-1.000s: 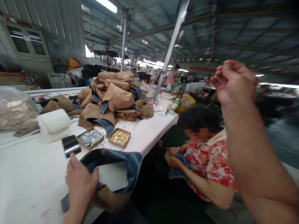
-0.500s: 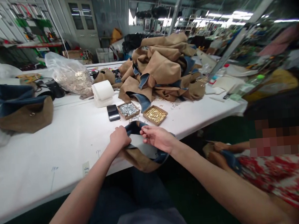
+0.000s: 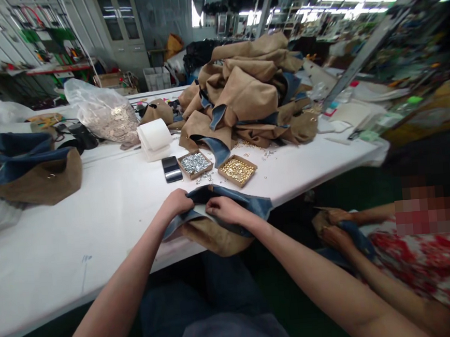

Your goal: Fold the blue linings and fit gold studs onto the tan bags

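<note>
A tan bag with a blue lining [image 3: 218, 236] lies at the table's front edge, its mouth spread and facing me. My left hand [image 3: 178, 200] is closed on the left side of its rim. Inside the opening, my right hand [image 3: 226, 210] has its fingers curled together against the lining; whatever they pinch is hidden. Just beyond the bag sit a small box of silver metal pieces [image 3: 195, 163] and another box of gold ones [image 3: 237, 170]. A dark phone [image 3: 171, 169] lies left of the silver box.
Behind the boxes rises a pile of tan bags [image 3: 246, 94]. A white roll [image 3: 154, 137], a clear plastic sack [image 3: 104, 113] and a finished-looking tan bag [image 3: 38, 175] stand to the left. At right, a co-worker's hands [image 3: 336, 227] hold another piece.
My right hand has gone from a pinch above the opening down into the bag. The blue lining has spread wider over the rim, and the view has shifted slightly.
</note>
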A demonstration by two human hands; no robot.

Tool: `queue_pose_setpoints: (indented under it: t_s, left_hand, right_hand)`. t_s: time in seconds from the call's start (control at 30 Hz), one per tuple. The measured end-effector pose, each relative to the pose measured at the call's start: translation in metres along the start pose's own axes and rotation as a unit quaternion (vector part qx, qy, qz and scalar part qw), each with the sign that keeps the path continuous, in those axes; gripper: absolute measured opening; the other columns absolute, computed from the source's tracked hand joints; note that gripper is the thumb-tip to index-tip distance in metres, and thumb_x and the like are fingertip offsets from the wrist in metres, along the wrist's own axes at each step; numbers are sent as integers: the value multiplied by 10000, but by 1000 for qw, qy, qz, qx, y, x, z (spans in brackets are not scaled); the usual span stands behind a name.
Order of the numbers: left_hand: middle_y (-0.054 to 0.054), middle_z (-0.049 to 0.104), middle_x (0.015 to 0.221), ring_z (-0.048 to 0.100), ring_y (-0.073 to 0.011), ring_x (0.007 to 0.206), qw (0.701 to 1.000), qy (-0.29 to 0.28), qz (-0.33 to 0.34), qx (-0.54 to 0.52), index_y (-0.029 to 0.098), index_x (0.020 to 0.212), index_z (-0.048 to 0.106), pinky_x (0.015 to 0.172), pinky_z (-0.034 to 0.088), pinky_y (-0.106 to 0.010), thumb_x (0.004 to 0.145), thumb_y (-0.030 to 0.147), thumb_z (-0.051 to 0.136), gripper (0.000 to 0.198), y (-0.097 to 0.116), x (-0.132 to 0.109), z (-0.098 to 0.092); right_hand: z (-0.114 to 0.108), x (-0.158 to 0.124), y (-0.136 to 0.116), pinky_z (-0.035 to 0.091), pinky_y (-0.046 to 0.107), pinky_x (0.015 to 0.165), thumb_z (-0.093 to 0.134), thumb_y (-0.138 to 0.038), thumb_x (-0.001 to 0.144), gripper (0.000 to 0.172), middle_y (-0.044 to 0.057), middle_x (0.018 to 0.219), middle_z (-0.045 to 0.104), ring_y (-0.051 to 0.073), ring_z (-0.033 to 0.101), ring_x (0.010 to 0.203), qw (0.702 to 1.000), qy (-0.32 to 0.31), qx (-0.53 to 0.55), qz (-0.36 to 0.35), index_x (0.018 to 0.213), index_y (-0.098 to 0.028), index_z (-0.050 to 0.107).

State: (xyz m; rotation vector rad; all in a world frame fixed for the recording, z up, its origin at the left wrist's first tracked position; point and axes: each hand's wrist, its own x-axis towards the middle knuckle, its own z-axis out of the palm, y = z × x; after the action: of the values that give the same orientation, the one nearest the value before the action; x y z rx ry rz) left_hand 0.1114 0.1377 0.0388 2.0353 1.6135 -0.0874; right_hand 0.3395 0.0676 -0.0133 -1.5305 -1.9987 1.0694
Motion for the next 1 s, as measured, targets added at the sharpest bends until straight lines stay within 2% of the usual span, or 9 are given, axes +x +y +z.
queue_pose_setpoints:
  t_s: [0.2, 0.4, 0.53, 0.67, 0.83, 1.0]
  left_hand:
    - [-148, 835, 916, 790, -294, 895, 1000, 4, -17, -20, 149, 989, 830, 728, 564, -320, 763, 254, 757, 260, 4, -1, -10]
    - [-140, 829, 959, 735, -246, 789, 997, -14, -37, -64, 120, 936, 807, 597, 483, -302, 752, 336, 773, 285, -1, -9, -12]
    - [-97, 803, 883, 721, -228, 789, 997, -18, -37, -61, 138, 873, 814, 612, 477, -287, 732, 296, 764, 217, -1, -12, -13]
    - [-76, 774, 802, 722, -235, 792, 998, -5, -33, -45, 168, 830, 825, 659, 491, -295, 725, 242, 762, 143, 3, -16, -14]
    - [-118, 773, 781, 735, -264, 808, 998, 23, -53, -27, 151, 842, 832, 680, 480, -314, 735, 196, 749, 143, 5, -15, -8]
    - [-141, 789, 815, 739, -290, 827, 997, 31, -65, -40, 142, 891, 843, 677, 471, -325, 715, 212, 778, 200, 0, -6, -3]
  right_hand:
    - [3, -3, -5, 481, 282, 879, 680, -110, 1025, 157, 36, 1032, 833, 207, 745, 959, 1000, 12, 0, -7, 1036, -191, 814]
    - [2, -9, -7, 480, 291, 889, 674, -110, 1019, 157, 40, 1045, 823, 211, 736, 964, 1000, 21, 4, -24, 1019, -194, 807]
    - [-2, -10, -8, 487, 289, 890, 682, -119, 1019, 157, 38, 1049, 820, 210, 735, 965, 1000, 3, 11, -22, 1013, -201, 816]
    - [1, -14, -8, 498, 296, 921, 655, -97, 1031, 195, 54, 1052, 817, 214, 733, 971, 999, 12, -12, -34, 1048, -192, 824]
    - [5, -27, -14, 508, 291, 884, 629, -51, 1014, 228, 82, 1054, 802, 221, 730, 968, 995, 18, -68, -74, 993, -178, 817]
    - [-9, -32, -35, 544, 318, 954, 647, -15, 1016, 307, 63, 1101, 830, 226, 764, 1016, 989, 60, -71, -113, 1067, -204, 885]
